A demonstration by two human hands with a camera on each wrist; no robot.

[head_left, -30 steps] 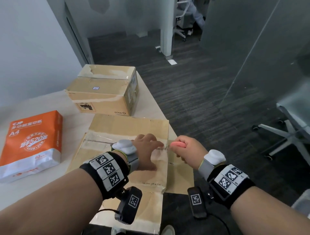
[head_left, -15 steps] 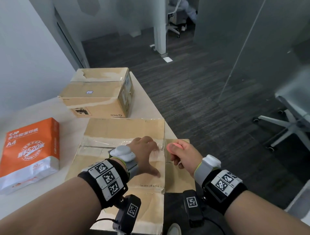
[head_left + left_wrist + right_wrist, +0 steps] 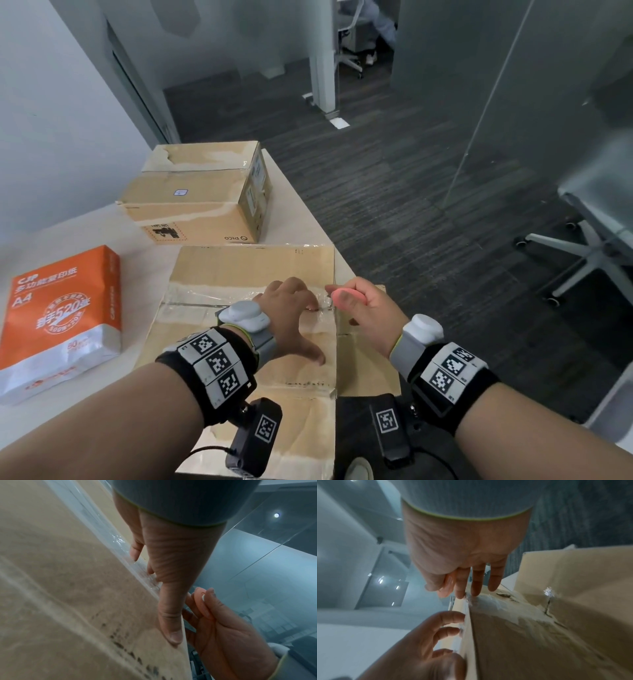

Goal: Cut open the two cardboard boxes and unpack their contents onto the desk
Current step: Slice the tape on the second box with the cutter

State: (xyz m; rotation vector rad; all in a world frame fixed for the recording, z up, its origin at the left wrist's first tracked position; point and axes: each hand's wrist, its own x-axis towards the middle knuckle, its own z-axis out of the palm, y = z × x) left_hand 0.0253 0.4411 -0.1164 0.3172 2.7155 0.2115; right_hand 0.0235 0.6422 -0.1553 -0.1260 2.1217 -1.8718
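- The near box (image 3: pixel 239 274) lies on the desk (image 3: pixel 85 226) at its right edge, its taped seam (image 3: pixel 205 298) uncut; the second box (image 3: pixel 202 202) sits just behind, sealed.
- The left hand (image 3: pixel 291 318) presses flat on the lid, fingers spread.
- The right hand (image 3: pixel 363 308) pinches a small pink cutter (image 3: pixel 344 297) at the seam's right end.
- Step in hand — starting the first cut; next calls for drawing the cutter leftward along the tape, clear of the bracing fingers.

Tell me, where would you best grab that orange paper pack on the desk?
Grip the orange paper pack across its two long sides, coming from above. It lies flat and clear of the near box, so both long edges look reachable; the top is probably too broad to pinch.
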